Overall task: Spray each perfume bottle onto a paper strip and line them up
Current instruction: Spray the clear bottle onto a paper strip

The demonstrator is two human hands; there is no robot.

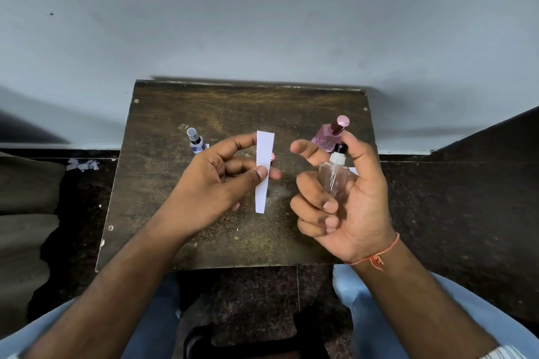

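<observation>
Table (163, 213) is sitting mid-frame. Left hand (215, 181) is holding a paper strip (264, 172) upright over the centre, right hand (347, 201) is holding a bottle (335, 178) just right of it. Second bottle (196, 141) is standing upper left of the hands, third bottle (331, 134) upper right, behind the right hand's fingers.

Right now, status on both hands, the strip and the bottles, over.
Left hand pinches paper strip upright. Right hand grips clear bottle, thumb on nozzle. Pink bottle and blue bottle stand on table. Nothing between nozzle and strip.
</observation>
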